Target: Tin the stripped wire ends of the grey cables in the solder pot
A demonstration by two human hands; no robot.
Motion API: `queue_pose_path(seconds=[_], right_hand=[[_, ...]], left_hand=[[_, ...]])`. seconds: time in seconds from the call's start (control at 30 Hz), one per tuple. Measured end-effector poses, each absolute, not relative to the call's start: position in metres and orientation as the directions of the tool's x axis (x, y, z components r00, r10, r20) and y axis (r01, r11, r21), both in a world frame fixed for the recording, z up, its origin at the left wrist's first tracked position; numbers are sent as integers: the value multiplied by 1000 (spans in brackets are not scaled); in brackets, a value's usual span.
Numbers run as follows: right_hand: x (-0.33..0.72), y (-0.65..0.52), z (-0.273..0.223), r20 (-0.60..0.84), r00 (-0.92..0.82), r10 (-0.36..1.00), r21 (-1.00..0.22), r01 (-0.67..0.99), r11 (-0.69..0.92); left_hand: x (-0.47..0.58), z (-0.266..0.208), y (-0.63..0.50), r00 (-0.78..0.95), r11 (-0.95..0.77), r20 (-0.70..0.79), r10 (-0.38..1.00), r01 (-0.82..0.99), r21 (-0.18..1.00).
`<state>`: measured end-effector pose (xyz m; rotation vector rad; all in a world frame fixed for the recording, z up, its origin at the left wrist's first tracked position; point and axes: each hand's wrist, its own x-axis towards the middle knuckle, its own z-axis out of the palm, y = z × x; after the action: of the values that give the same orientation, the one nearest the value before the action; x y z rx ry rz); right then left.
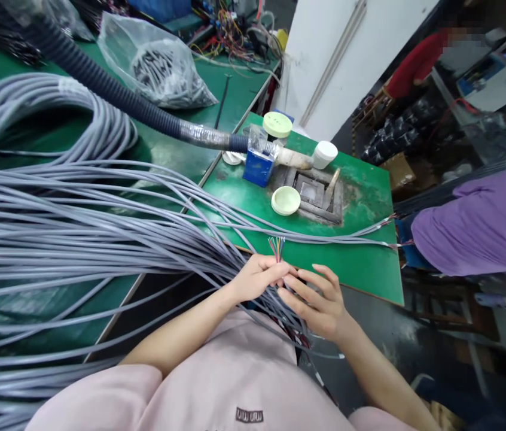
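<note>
My left hand [259,276] is closed in a pinch on the end of a grey multi-core cable. From its fingers the cable's stripped wires [276,246] stick up in a small fan of several colours, their tips bare. Touching it from the right is my right hand [318,302], its fingers bent and spread apart, with nothing visible gripped in them. Beneath both hands, a thick bundle of grey cables [167,239] runs in from the left and hangs over my lap, where more coloured wire ends show.
On the green bench [360,263] stand a square pot [313,191], a pale dish [286,200], a white cup [325,154] and a blue box [257,166] under a black hose [136,108]. Coiled cable [113,114] lies left. A person in purple [481,221] is at right.
</note>
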<state>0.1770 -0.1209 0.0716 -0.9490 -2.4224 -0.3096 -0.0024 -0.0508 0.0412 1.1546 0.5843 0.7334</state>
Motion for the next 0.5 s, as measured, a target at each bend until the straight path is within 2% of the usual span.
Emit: queue_pose_path(seconds=[0.23,0.5], right_hand=[[180,-135,56,556,-553,620,-24,735,677],[176,-140,49,613,-467,637,-80,765,638]], left_hand=[[-3,41,-54,662,24,153,734,-250,968],[0,34,-59,658,32,119,744,-212,977]])
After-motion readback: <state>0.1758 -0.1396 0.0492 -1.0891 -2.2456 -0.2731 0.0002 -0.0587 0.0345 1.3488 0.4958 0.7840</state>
